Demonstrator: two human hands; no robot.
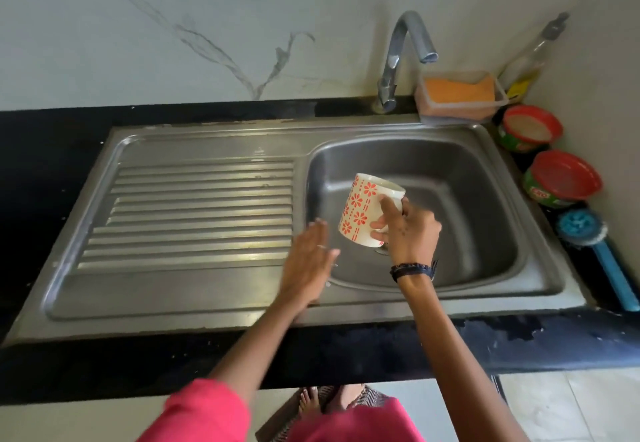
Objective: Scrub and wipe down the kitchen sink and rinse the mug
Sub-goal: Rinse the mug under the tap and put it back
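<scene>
While the right hand (pixel 407 230) grips the mug (pixel 367 209) by its far side, fingers curled round it, the mug hangs tilted over the sink (pixel 485 199) basin, its mouth turned up and away toward the back right. It is white with rows of red flowers and touches nothing but that hand. A dark band sits on the right wrist. The left hand (pixel 308 261) is open, fingers straight and together, held flat just beside the mug's base, above the basin's front left rim; whether it touches the steel I cannot tell. A ring shows on one finger.

Left of the basin runs the ribbed drainboard (pixel 194 213), part of the same steel unit set into the black worktop (pixel 52 164). At the back edge the tap (pixel 401 57) arches over the basin's rear, with no water showing. Just right of it a clear tub (pixel 460 99) holds an orange sponge (pixel 459 90), and a bottle (pixel 533 57) stands in the back right corner. Along the worktop's right edge stand two red-lidded tubs (pixel 561 178), then a blue brush (pixel 595 251) lying toward the front edge.
</scene>
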